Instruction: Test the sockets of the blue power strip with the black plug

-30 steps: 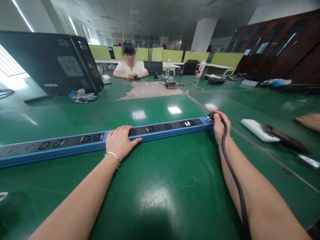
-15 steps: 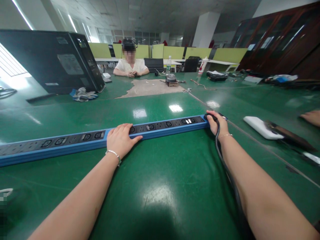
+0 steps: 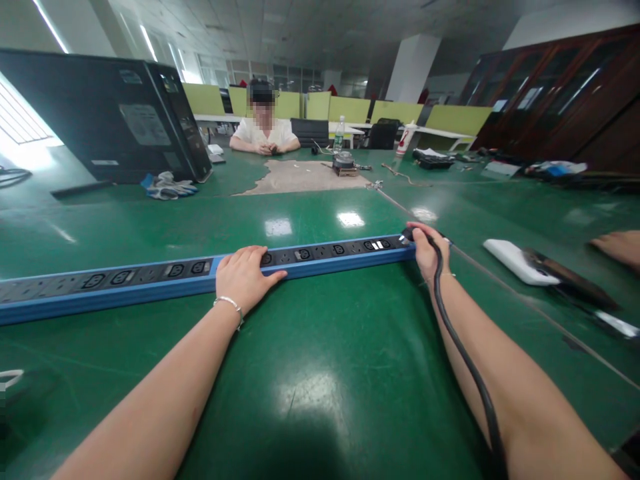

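A long blue power strip with black sockets runs across the green table from the left edge to right of centre. My left hand grips it across the middle, thumb along the near side and fingers over the top. At the strip's right end, my right hand holds a black plug. Its shiny metal prongs show above the last socket, tilted towards the left and apart from the holes. From the plug a thick black cable hangs down along my right forearm.
A black computer tower and gloves are at the back left. Across the table sits a person near a bottle. To the right lie a white object and another person's hand.
My right hand has turned and shifted slightly left, so the plug's metal prongs now show over the strip's end. The left hand keeps its grip on the strip.
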Available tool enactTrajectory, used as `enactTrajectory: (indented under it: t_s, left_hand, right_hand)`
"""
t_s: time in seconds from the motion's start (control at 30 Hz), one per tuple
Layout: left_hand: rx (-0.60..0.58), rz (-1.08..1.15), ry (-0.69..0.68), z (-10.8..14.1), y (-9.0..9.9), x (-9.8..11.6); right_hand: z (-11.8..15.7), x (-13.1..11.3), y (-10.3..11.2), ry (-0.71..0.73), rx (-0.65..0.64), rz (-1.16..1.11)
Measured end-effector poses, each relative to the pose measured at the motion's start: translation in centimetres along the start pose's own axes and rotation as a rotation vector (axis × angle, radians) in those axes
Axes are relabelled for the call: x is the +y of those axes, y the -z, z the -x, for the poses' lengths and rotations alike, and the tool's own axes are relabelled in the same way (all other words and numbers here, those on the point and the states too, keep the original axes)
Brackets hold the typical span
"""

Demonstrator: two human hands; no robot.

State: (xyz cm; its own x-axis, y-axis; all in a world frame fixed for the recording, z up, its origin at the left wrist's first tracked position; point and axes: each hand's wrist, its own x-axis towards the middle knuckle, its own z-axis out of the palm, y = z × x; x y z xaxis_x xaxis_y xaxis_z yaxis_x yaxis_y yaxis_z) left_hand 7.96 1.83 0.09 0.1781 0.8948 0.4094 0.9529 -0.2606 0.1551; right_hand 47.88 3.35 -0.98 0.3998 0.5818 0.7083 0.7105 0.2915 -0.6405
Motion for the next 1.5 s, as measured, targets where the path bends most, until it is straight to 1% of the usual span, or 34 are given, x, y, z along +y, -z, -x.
enactTrajectory:
  t_s: [0.07, 0.23, 0.43, 0.5, 0.63, 0.7, 0.83, 0.93, 1.07, 1.13, 1.2, 1.23, 1.27, 1.3, 1.37, 1.43, 1.5]
  left_hand:
    - [0.0, 0.003, 0.0, 0.0, 0.0, 0.0]
    - [0.009, -0.013, -0.015, 0.0, -0.1, -0.1]
    - [0.025, -0.021, -0.023, -0.1, -0.2, -0.2]
    - [0.024, -0.02, -0.024, -0.1, -0.2, -0.2]
    - [0.024, -0.01, -0.021, 0.0, -0.2, -0.2]
    - [0.026, -0.007, -0.023, 0.0, -0.2, -0.2]
    - [0.024, -0.004, -0.025, -0.1, -0.2, -0.2]
    - [0.015, -0.006, -0.023, -0.1, -0.2, -0.2]
    - [0.021, -0.019, -0.021, -0.1, -0.3, -0.2]
    - [0.025, -0.021, -0.021, -0.1, -0.3, -0.2]
    - [0.026, -0.019, -0.022, -0.1, -0.4, -0.2]
    - [0.025, -0.018, -0.021, -0.1, -0.4, -0.3]
    - [0.024, -0.017, -0.021, -0.1, -0.4, -0.3]
    - [0.021, -0.017, -0.019, -0.1, -0.4, -0.2]
    - [0.018, -0.015, -0.016, -0.1, -0.4, -0.2]
    - [0.019, -0.009, -0.017, -0.1, -0.3, -0.2]
    - [0.021, -0.003, -0.02, -0.1, -0.3, -0.2]
  right_hand:
    - [0.3, -0.1, -0.1, 0.009, -0.076, 0.049]
    - [0.5, 0.1, -0.2, 0.071, -0.1, 0.156]
    - [0.2, -0.1, 0.1, 0.091, -0.116, 0.186]
    - [0.1, 0.0, 0.2, 0.096, -0.14, 0.19]
    - [0.2, 0.2, 0.3, 0.118, -0.238, 0.22]
    - [0.4, 0.1, 0.2, 0.124, -0.252, 0.235]
    - [1.2, -0.3, 0.0, 0.136, -0.215, 0.254]
    - [1.7, -0.4, -0.2, 0.119, -0.183, 0.252]
    - [1.5, -0.3, -0.5, 0.087, -0.118, 0.177]
    - [1.1, -0.7, -0.7, 0.067, 0.002, 0.1]
    - [0.7, -1.7, -1.1, 0.046, 0.153, 0.005]
    - [0.7, -2.5, -1.4, 0.041, 0.192, -0.04]
    - [0.9, -3.3, -1.8, 0.04, 0.186, -0.078]
    - [1.1, -4.1, -2.3, 0.042, 0.126, -0.101]
    - [1.9, -5.5, -3.4, 0.039, -0.044, -0.123]
    - [2.8, -6.4, -4.4, 0.042, -0.158, -0.118]
    - [3.4, -6.8, -5.1, 0.061, -0.211, -0.079]
